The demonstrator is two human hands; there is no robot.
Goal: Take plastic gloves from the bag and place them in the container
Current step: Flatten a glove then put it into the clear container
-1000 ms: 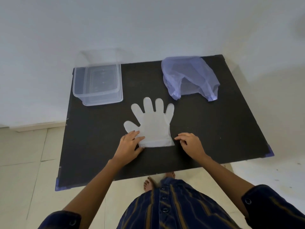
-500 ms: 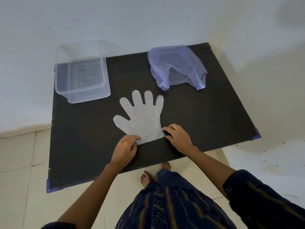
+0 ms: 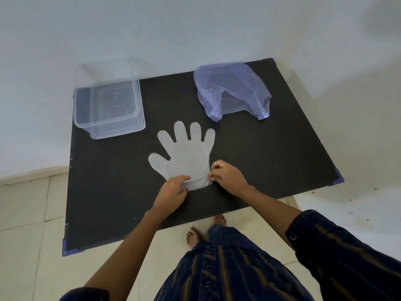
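Note:
A clear plastic glove (image 3: pixel 186 155) lies flat on the black table (image 3: pixel 271 153), fingers pointing away from me. My left hand (image 3: pixel 172 192) pinches the left corner of its cuff. At the cuff's right corner, my right hand (image 3: pixel 227 177) grips the edge with its fingertips. A pale purple plastic bag (image 3: pixel 232 90) lies crumpled at the back right of the table. The clear rectangular container (image 3: pixel 108 109) stands at the back left with nothing visible inside.
The table's back edge meets a white wall. Tiled floor and my bare feet (image 3: pixel 195 235) show below the near edge. Blue tape marks the table corners (image 3: pixel 338 177).
Both hands have closed in on the glove's cuff; my right hand slid left from beside the glove onto its right corner. The glove stays flat in place.

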